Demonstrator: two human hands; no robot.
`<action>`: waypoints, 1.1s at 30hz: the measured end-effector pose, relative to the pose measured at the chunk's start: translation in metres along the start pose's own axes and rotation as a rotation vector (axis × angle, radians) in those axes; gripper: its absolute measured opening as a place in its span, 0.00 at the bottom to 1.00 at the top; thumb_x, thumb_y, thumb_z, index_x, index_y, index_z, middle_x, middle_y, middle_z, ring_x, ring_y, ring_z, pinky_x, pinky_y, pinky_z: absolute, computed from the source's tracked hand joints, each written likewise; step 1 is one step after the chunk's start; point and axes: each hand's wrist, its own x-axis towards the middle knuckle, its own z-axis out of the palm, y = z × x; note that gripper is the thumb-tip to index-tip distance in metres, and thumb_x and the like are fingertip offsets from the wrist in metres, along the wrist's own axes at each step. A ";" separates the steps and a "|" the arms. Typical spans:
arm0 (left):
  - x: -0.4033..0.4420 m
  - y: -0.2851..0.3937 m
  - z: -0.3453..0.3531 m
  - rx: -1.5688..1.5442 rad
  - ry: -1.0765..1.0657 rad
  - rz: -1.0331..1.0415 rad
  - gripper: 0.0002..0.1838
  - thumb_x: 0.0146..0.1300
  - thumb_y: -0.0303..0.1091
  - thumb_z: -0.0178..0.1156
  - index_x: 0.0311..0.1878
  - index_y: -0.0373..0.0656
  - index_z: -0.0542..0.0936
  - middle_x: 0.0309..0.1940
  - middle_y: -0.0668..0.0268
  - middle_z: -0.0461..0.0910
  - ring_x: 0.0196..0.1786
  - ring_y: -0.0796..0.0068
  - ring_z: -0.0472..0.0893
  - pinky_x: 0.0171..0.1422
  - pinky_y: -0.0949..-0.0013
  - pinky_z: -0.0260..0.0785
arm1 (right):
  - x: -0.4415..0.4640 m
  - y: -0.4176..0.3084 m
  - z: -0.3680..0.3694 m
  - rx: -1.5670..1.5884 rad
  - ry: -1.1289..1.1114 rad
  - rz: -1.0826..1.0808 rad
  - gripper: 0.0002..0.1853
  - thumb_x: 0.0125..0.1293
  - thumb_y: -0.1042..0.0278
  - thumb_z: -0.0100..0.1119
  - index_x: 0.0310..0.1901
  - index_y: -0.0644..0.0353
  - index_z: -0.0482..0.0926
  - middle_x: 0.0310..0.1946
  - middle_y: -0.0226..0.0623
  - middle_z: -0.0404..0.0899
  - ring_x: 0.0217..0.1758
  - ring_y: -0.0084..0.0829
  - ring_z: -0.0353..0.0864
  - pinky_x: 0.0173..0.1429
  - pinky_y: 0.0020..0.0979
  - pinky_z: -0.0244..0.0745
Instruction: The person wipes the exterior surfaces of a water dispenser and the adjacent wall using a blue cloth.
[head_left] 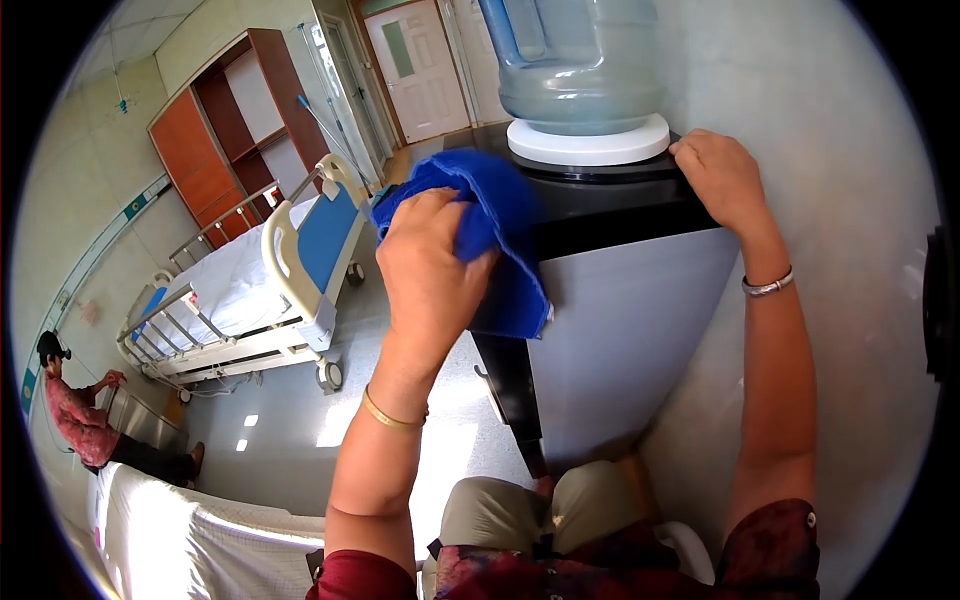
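Observation:
My left hand (pixel 433 265) grips a blue cloth (pixel 510 290) at the near left corner of the water dispenser (pixel 625 310). Part of the cloth hangs down over the dispenser's grey side, and some of it is bunched under my fingers. At the far right edge of the black top rests my right hand (pixel 722 180), its fingers curled against the edge by the white ring (pixel 590 143). Whether those fingertips hold anything is hidden. A large clear water bottle (pixel 580 70) with a blue handle stands on the white ring.
A hospital bed (pixel 250 270) on wheels stands to the left, before a brown wardrobe (pixel 225 130). Another person (pixel 90 420) works at the far left beside a metal cabinet (pixel 145 420). A white-covered surface (pixel 210 530) lies at lower left. The wall (pixel 850 250) is close on my right.

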 end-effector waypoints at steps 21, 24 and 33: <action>0.087 -0.069 0.019 -0.081 -0.859 -0.182 0.26 0.63 0.47 0.44 0.52 0.33 0.74 0.47 0.45 0.76 0.51 0.49 0.75 0.58 0.62 0.65 | -0.001 0.005 0.014 0.094 0.225 -0.100 0.17 0.57 0.64 0.40 0.17 0.66 0.71 0.20 0.47 0.73 0.25 0.47 0.71 0.33 0.43 0.68; 0.102 -0.085 0.041 0.057 -0.928 -0.181 0.29 0.63 0.48 0.43 0.57 0.31 0.69 0.56 0.45 0.69 0.60 0.49 0.69 0.65 0.62 0.59 | -0.002 0.000 0.009 0.146 0.204 -0.106 0.17 0.57 0.64 0.40 0.17 0.66 0.71 0.19 0.47 0.72 0.25 0.46 0.71 0.34 0.43 0.67; 0.117 -0.135 0.106 -0.177 -0.840 -0.354 0.28 0.67 0.54 0.40 0.38 0.33 0.74 0.30 0.60 0.78 0.31 0.77 0.77 0.41 0.72 0.70 | -0.006 0.012 0.013 0.004 0.361 -0.471 0.11 0.54 0.75 0.48 0.17 0.64 0.62 0.16 0.40 0.64 0.21 0.40 0.64 0.26 0.39 0.60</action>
